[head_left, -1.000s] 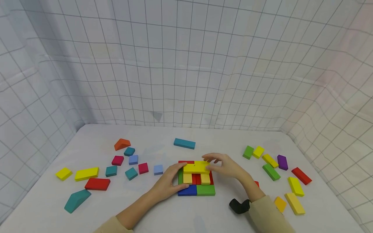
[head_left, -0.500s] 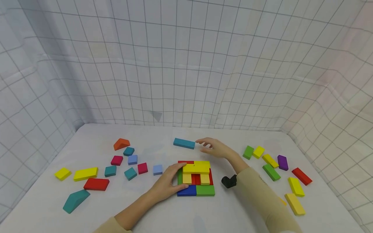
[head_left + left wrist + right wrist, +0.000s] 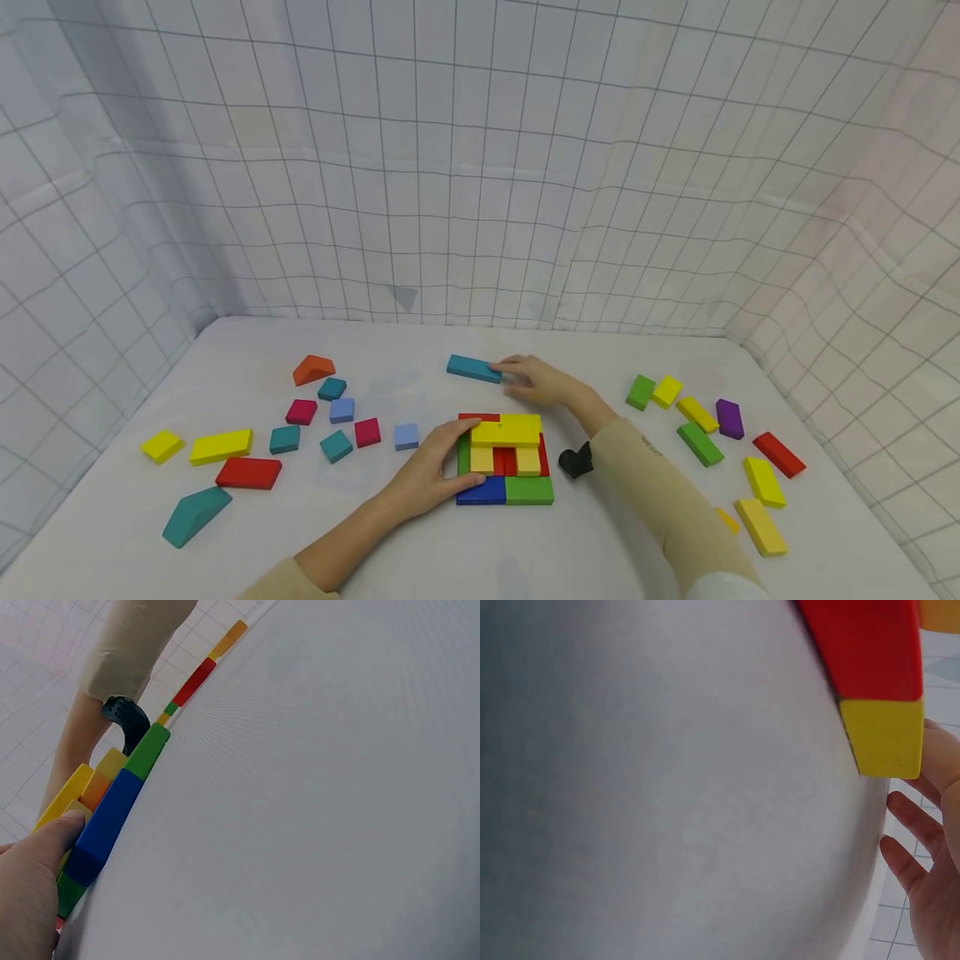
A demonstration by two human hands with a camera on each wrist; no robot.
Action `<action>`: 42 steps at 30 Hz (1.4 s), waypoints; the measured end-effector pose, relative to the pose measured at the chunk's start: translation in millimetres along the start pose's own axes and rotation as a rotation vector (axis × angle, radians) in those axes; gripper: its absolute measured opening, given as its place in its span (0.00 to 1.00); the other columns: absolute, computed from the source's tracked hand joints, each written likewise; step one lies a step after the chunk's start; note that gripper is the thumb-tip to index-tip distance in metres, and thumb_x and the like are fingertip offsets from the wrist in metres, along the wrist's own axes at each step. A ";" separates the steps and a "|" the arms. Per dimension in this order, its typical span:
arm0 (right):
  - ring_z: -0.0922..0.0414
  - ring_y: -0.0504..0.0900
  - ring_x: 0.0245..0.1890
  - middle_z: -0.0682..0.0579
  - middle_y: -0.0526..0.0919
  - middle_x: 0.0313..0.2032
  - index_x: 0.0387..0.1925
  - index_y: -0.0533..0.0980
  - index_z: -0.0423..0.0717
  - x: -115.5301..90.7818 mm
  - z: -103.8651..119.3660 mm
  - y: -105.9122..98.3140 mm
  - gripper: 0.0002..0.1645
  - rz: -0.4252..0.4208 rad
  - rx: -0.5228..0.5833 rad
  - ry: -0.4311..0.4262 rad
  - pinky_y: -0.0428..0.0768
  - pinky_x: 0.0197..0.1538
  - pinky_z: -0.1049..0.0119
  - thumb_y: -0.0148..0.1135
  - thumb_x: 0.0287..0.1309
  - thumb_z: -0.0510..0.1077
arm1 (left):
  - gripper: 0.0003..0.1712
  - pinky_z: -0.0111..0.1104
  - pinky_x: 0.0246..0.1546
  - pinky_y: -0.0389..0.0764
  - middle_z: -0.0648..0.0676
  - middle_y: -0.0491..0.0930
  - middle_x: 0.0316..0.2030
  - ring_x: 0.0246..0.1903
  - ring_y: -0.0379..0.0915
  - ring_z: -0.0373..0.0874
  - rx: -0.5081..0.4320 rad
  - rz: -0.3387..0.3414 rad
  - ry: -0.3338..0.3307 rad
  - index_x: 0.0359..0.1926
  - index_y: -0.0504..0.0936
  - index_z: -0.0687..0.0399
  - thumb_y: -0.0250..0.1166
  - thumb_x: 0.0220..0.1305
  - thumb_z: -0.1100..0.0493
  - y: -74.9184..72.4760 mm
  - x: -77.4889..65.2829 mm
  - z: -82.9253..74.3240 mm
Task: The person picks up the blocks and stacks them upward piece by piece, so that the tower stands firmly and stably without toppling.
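Behind the stack [image 3: 506,461], toward the back of the tabletop [image 3: 420,567], we see the blue bar [image 3: 471,367]. It lies apart from the other blocks. Our right hand [image 3: 542,380] reaches it from the right. Its fingers seem to touch the top at the right end, and its thumb is just beside the near edge, so we don't think it has a grip. The right wrist view doesn't show the bar, so we can't tell how hard the fingers press. Our left hand [image 3: 427,477] rests on the left side of the stack, loose, with fingers and thumb spread and touching the blocks.

The step in hand looks like picking up the bar. To do it well, we should bring the thumb to the near side and the fingers to the far side, then pinch gently. Holding closer to the middle would help, because the end we reach may let the other end dip. We should keep the left hand still so the stack doesn't get bumped, and lift the bar higher than the yellow bar [image 3: 506,432] on top.

The blue bar lies flat. Its long way runs left to right, a bit slanted: the right end is nearer to us, and the left end points slightly away.
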State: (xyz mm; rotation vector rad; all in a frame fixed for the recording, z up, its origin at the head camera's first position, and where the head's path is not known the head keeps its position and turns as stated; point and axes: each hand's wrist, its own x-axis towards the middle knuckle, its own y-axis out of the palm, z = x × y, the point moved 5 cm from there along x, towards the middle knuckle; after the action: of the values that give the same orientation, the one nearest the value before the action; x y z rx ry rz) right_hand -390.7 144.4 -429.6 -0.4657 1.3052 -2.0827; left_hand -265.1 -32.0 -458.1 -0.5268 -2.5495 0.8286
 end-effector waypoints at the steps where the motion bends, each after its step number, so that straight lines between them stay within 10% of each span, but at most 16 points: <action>1: 0.47 0.65 0.59 0.44 0.68 0.60 0.63 0.66 0.50 -0.2 0.1 -0.1 0.27 -0.003 -0.007 -0.005 0.65 0.61 0.50 0.54 0.62 0.44 | 0.39 0.49 0.57 0.65 0.53 0.64 0.62 0.60 0.60 0.50 0.000 0.000 0.000 0.65 0.61 0.45 0.64 0.54 0.41 0.1 0.0 0.1; 11: 0.56 0.76 0.39 0.49 0.81 0.41 0.43 0.79 0.41 -6.6 -2.6 -6.1 0.16 -0.190 0.001 -0.018 0.76 0.49 0.62 0.65 0.53 0.44 | 0.40 0.47 0.59 0.64 0.52 0.64 0.62 0.60 0.59 0.49 0.013 -0.003 0.013 0.65 0.61 0.45 0.64 0.54 0.41 0.0 0.3 -0.3; 27: 0.55 0.76 0.44 0.50 0.80 0.45 0.47 0.77 0.43 -46.7 11.5 -27.9 0.17 -0.323 0.195 -0.021 0.76 0.51 0.60 0.64 0.53 0.39 | 0.40 0.49 0.57 0.66 0.53 0.64 0.61 0.60 0.60 0.50 -0.008 0.000 0.001 0.64 0.61 0.45 0.64 0.54 0.41 0.0 0.1 -0.3; 42: 0.61 0.76 0.42 0.56 0.80 0.43 0.45 0.78 0.47 -117.6 65.0 -19.6 0.16 -0.225 0.237 -0.154 0.78 0.46 0.59 0.65 0.52 0.41 | 0.40 0.50 0.57 0.66 0.53 0.64 0.61 0.60 0.59 0.51 -0.010 -0.008 0.021 0.65 0.62 0.46 0.65 0.53 0.42 -0.6 -0.4 -1.6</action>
State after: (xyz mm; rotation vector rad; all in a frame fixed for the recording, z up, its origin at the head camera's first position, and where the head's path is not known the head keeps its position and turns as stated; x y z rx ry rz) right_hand -271.6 185.9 -379.2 -0.6768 0.9390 -2.2993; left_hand -264.1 -31.9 -456.7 -0.5253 -2.5358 0.8038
